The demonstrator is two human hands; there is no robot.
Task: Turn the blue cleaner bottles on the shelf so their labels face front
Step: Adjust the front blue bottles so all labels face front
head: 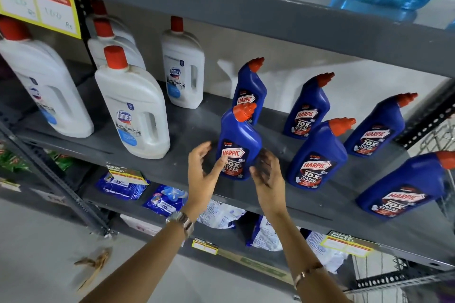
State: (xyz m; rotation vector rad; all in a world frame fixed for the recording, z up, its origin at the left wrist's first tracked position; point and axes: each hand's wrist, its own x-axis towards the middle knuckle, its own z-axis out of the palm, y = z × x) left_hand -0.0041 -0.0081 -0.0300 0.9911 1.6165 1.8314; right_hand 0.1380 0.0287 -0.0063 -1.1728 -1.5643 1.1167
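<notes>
Both my hands, left hand point(202, 174) & right hand point(267, 174), fingers spread wide, flank the Harpic bottle point(238, 145) nr the shelf point(172, 172) front edge, holding nothing. Label looks frontal; I'd nudge the base only, w/o tipping it.

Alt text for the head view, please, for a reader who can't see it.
Both hands, left hand and right hand, open on either side of a front blue Harpic bottle on a grey shelf; five more Harpic bottles stand nearby, labels facing front, white Domex bottles to the left.
</notes>
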